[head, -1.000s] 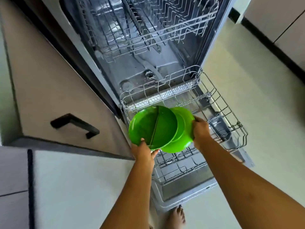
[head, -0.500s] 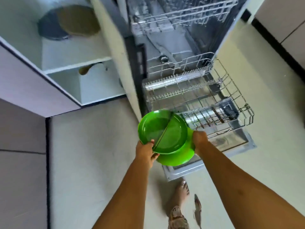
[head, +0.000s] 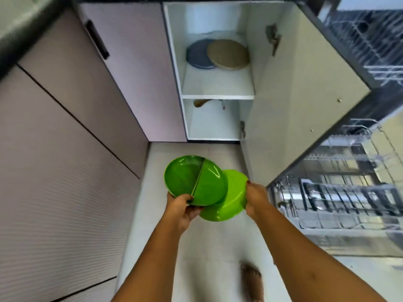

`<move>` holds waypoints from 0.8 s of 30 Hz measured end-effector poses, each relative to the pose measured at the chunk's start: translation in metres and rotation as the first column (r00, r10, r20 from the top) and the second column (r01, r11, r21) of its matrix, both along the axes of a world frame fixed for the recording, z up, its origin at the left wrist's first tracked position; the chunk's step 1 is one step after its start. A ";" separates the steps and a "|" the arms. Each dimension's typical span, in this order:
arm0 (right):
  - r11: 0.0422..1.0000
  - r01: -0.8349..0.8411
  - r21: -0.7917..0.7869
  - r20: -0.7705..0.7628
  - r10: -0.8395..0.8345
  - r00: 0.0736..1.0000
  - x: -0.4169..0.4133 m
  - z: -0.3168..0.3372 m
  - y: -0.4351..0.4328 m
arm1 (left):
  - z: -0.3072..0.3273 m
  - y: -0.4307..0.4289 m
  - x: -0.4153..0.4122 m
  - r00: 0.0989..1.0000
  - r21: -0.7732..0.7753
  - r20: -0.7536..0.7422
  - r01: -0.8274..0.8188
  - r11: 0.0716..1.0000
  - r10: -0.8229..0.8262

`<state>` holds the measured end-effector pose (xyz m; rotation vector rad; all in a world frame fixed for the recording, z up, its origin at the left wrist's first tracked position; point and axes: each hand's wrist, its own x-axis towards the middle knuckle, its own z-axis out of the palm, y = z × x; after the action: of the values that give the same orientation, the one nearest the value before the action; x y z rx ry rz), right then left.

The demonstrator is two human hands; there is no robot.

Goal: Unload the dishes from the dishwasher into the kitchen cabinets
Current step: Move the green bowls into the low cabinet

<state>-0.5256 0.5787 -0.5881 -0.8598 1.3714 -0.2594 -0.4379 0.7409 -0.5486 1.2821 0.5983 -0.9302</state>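
Observation:
My left hand (head: 182, 207) grips the near edges of two green plates (head: 196, 178) held together like a fan. My right hand (head: 256, 198) holds a lighter green bowl-like plate (head: 231, 199) by its right rim, partly under the other two. All of them hang over the floor in front of an open cabinet (head: 218, 97) with two shelves. The dishwasher's pulled-out lower rack (head: 340, 192) is at my right and looks blurred.
A grey plate (head: 197, 54) and a tan plate (head: 227, 54) lie on the cabinet's upper shelf. A wooden utensil (head: 200, 103) shows on the lower shelf. The open cabinet door (head: 301, 94) stands between cabinet and dishwasher. Closed cabinet fronts (head: 76, 127) line the left. My foot (head: 250, 277) is on the floor.
I have turned left from the dishwasher toward the open cabinet, carrying the green plates away from the rack. Both hands keep their hold.

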 end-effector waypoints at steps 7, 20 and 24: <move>0.993 0.097 -0.061 0.125 -0.088 0.988 0.089 0.021 -0.044 | 0.023 -0.042 0.083 0.979 -0.038 0.202 0.007 0.999 0.001; 0.972 0.214 -0.093 0.210 -0.191 0.959 0.207 0.003 -0.217 | 0.035 -0.223 0.223 0.023 0.725 0.689 -0.037 0.688 -0.724; 0.963 0.246 -0.113 0.271 -0.208 0.940 0.243 0.004 -0.248 | 0.036 -0.260 0.267 -0.190 0.816 0.537 -0.129 0.563 -0.822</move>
<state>-0.2828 0.3304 -0.5843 -0.7562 1.2168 -0.6369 -0.1710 0.4804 -0.5130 2.5023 -1.0103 0.1460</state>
